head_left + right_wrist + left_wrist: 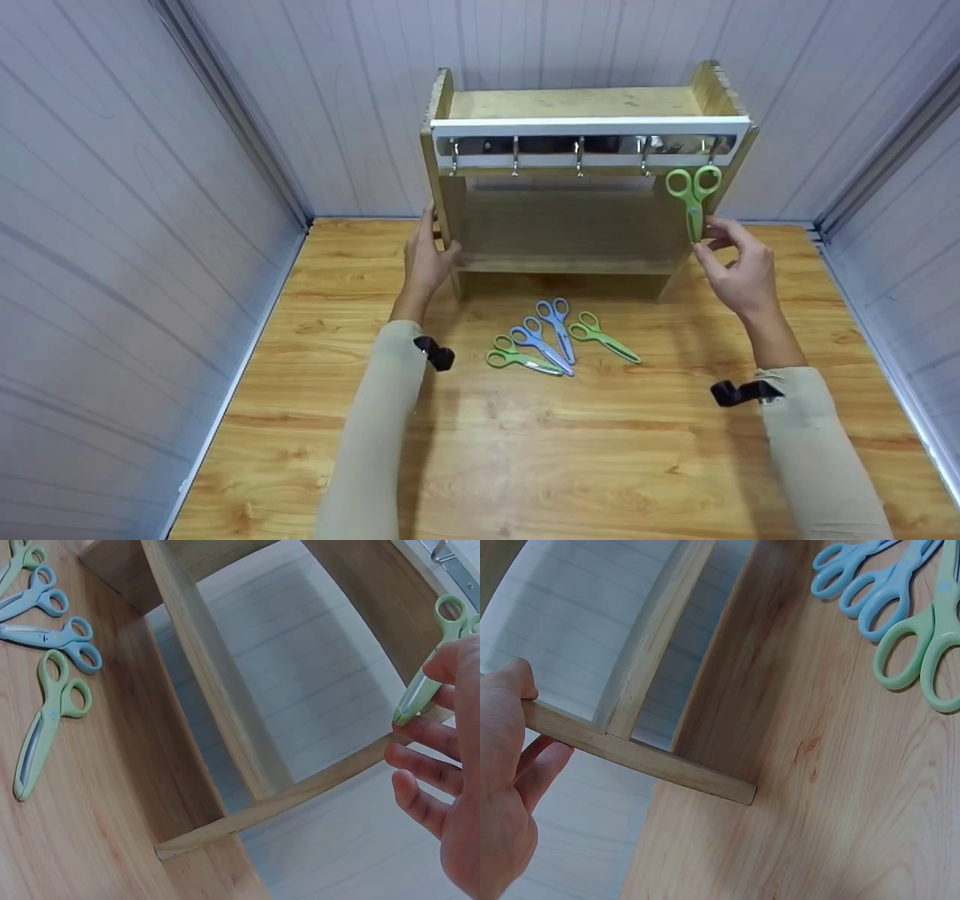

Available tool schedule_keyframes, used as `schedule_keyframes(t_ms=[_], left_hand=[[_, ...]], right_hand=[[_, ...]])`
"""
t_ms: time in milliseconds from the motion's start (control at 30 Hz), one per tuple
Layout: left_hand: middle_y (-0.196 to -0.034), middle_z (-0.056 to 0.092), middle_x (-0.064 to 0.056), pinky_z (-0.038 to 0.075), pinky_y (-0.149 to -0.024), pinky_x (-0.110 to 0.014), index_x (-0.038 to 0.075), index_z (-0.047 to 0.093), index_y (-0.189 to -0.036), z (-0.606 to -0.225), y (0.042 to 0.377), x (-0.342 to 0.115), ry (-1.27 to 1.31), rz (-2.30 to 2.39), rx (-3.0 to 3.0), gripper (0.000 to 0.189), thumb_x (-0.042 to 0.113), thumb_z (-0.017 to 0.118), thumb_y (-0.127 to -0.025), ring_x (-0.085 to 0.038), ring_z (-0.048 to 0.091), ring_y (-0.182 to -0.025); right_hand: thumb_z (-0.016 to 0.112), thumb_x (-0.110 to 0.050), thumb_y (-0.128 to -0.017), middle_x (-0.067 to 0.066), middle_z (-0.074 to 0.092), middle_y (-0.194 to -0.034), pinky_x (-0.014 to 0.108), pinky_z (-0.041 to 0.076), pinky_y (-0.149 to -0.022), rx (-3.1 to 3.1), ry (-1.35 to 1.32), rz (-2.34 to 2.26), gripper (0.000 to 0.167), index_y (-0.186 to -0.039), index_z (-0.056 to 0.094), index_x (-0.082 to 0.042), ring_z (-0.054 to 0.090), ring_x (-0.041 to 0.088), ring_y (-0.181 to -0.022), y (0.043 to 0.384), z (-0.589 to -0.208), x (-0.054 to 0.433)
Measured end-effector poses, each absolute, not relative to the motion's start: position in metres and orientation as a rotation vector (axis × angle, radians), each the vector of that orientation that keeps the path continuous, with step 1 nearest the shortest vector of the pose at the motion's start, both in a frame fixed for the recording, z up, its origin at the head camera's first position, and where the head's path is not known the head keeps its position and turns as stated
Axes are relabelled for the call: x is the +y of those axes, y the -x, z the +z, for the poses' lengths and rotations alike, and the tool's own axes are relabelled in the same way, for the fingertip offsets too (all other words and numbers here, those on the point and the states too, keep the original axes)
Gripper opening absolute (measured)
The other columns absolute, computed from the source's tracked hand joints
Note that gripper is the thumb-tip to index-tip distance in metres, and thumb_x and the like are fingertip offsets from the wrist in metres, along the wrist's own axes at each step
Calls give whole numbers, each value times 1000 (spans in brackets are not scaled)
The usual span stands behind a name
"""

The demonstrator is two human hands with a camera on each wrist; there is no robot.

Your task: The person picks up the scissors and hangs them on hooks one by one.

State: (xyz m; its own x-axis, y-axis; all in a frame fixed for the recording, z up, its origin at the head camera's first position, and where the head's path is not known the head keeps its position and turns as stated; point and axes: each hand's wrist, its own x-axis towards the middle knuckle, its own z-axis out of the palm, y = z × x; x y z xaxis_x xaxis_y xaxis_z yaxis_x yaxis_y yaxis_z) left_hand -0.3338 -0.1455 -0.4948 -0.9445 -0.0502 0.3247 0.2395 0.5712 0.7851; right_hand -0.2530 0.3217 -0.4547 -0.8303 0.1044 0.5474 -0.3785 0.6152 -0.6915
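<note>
A wooden shelf (570,264) stands against the back wall, a row of several metal hooks (579,154) along its white front rail. My left hand (424,264) grips the edge of its left side panel (641,757), thumb on one face and fingers on the other. Near the right side panel, my right hand (742,274) pinches green scissors (695,212) by the blade end. Their finger loops point up and overlap the lower end of the rightmost hook (713,150). In the right wrist view, the thumb hides part of these scissors (421,692).
On the wood-grain tabletop (540,457) before the shelf lie two blue scissors (556,330) between two green ones (606,339). Pale panelled walls (135,247) close in the left, right and back.
</note>
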Motion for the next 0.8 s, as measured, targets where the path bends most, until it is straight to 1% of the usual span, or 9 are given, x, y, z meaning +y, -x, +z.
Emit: schedule_keyframes(t_ms=[167, 233, 300, 400, 467, 500, 533, 633, 800], left_hand=[[-161, 61, -27, 63, -109, -59, 7, 37, -175, -496, 333, -146, 183, -1306, -2488, 81, 4, 72, -102, -46, 76, -132], [-160, 61, -27, 63, -109, -59, 7, 37, -175, -496, 333, -147, 186, -1301, -2490, 80, 5, 71, -102, -46, 76, -132], [-160, 61, -26, 63, -109, -59, 7, 38, -175, -496, 333, -146, 184, -1306, -2492, 80, 5, 71, -102, -46, 75, -132], [-161, 61, -26, 62, -110, -59, 8, 38, -175, -496, 333, -146, 172, -1304, -2497, 81, 4, 71, -101, -46, 75, -132], [-160, 61, -26, 62, -110, -59, 8, 38, -174, -495, 332, -145, 163, -1301, -2501, 81, 4, 72, -100, -46, 76, -132], [-160, 61, -26, 62, -110, -59, 8, 38, -175, -495, 332, -145, 162, -1303, -2501, 82, 4, 72, -100, -46, 76, -132], [-160, 61, -26, 62, -110, -58, 8, 38, -175, -495, 332, -145, 158, -1302, -2502, 82, 4, 72, -100, -45, 76, -132], [-160, 61, -26, 61, -111, -58, 8, 37, -175, -495, 332, -145, 154, -1303, -2503, 83, 3, 73, -100, -46, 76, -132], [-160, 62, -27, 59, -114, -60, 6, 37, -175, -494, 332, -146, 157, -1286, -2505, 83, 4, 73, -100, -46, 76, -131]], right_hand=[[74, -1, -101, 24, 83, -119, 6, 44, -65, -2313, -199, 1166, 37, -137, 76, 1, 60, -19, -92, 252, -457, 324], [74, -2, -101, 26, 83, -120, 5, 44, -67, -2322, -196, 1167, 37, -138, 76, 1, 60, -19, -92, 251, -458, 325], [74, -3, -102, 20, 84, -119, 5, 44, -68, -2331, -192, 1161, 36, -138, 76, 0, 60, -19, -93, 250, -459, 325], [75, -4, -102, 0, 84, -113, 5, 45, -74, -2335, -182, 1143, 36, -137, 78, -3, 61, -19, -92, 250, -462, 326], [75, -4, -101, -2, 84, -112, 6, 45, -78, -2331, -186, 1140, 35, -137, 78, -3, 61, -19, -92, 250, -464, 326], [76, -4, -101, 0, 85, -112, 6, 45, -80, -2331, -187, 1139, 35, -137, 78, -3, 61, -19, -92, 250, -465, 326], [76, -3, -101, 5, 86, -113, 6, 44, -81, -2331, -189, 1136, 35, -137, 78, -3, 61, -20, -91, 250, -465, 326], [75, -5, -102, 25, 84, -118, 6, 43, -79, -2343, -191, 1137, 35, -137, 78, -2, 59, -21, -90, 250, -468, 327], [74, -9, -104, 27, 83, -119, 5, 42, -74, -2376, -170, 1141, 35, -138, 77, -2, 58, -22, -89, 249, -472, 329]])
